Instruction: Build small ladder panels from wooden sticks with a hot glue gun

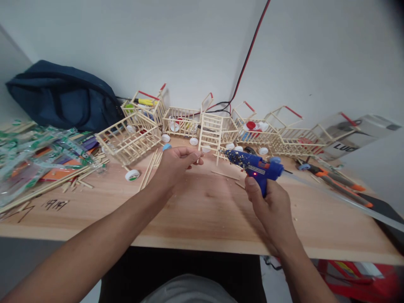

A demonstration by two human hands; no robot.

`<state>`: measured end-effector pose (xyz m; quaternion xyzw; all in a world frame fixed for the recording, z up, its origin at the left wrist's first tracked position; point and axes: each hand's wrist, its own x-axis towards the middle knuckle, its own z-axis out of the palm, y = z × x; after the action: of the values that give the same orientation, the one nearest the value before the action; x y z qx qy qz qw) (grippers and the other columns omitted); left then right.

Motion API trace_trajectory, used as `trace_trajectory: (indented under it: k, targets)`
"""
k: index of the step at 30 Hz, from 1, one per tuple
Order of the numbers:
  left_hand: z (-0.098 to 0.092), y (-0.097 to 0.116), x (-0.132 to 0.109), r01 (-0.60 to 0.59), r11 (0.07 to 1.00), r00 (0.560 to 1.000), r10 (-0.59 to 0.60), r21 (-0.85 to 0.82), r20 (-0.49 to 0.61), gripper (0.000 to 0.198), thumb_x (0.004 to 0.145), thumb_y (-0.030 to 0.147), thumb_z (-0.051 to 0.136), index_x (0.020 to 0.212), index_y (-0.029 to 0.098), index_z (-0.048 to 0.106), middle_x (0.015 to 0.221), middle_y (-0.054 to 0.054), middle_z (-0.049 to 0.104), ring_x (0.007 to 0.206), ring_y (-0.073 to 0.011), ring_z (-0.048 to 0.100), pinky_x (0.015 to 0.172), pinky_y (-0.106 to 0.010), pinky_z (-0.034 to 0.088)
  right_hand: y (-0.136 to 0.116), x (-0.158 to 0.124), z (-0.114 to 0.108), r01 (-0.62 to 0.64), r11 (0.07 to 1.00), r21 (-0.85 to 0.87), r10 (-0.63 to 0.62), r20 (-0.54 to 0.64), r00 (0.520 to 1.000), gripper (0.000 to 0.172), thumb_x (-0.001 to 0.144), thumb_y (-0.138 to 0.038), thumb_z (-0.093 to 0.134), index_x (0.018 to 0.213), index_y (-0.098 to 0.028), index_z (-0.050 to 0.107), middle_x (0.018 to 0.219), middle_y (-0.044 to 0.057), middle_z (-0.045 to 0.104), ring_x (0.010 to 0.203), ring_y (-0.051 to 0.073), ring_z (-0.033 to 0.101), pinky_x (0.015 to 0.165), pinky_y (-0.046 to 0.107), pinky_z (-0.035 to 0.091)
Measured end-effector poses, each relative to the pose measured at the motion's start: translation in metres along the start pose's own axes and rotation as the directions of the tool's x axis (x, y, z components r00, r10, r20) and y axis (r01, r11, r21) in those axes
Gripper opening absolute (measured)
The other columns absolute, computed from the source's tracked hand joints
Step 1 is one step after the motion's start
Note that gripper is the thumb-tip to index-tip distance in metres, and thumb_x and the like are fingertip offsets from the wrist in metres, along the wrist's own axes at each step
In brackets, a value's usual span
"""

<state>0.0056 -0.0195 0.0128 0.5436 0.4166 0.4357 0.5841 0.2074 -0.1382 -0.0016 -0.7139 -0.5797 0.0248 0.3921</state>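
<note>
My right hand (273,206) is wrapped around the handle of a blue glue gun (263,168), whose nozzle end is crusted with residue and points left. A small red light glows on its body. My left hand (181,162) pinches the lower left end of a ladder-like panel of thin wooden sticks (211,132), held up above the table. The glue gun's nozzle is close to the panel's lower right side; whether they touch I cannot tell. Behind the panel stand several small stick carts, among them a large one (129,139) at left with bottle-cap wheels (132,175).
Loose sticks and plastic wrappers (47,155) cover the table's left side, before a dark blue bag (66,97). Orange-handled pliers (344,181) and a clear bottle (356,136) are at right. A red-black cable (252,48) runs down the wall. The table's front edge (202,244) is near me.
</note>
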Motion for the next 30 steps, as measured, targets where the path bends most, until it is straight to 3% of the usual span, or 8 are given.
trace_trajectory:
  k: [22,30]
  targets:
    - [-0.0005,0.0003,-0.0001,-0.001,1.000,1.000,0.001,0.019,0.008,0.022,0.074,0.039,0.070,0.067,0.018,0.070,0.077,-0.005,0.071,0.080,-0.0171,0.062,0.068,-0.026,0.042,-0.0044,0.0023,0.0003,0.001,1.000,-0.029,-0.002,-0.022,1.000,0.049,0.090,-0.063,0.044,0.069,-0.020,0.055,0.046,-0.002,0.047,0.040,0.012,0.041,0.041,0.026,0.030]
    - [-0.0002,0.0000,0.0003,-0.007,1.000,1.000,0.007,0.002,0.006,0.021,0.073,0.038,0.071,0.069,0.018,0.071,0.074,-0.005,0.071,0.074,-0.0152,0.060,0.067,-0.026,0.043,-0.0042,0.0021,-0.0004,0.008,1.000,-0.019,-0.008,-0.009,1.000,0.047,0.090,-0.061,0.046,0.068,-0.020,0.054,0.047,-0.003,0.046,0.041,0.011,0.041,0.042,0.026,0.030]
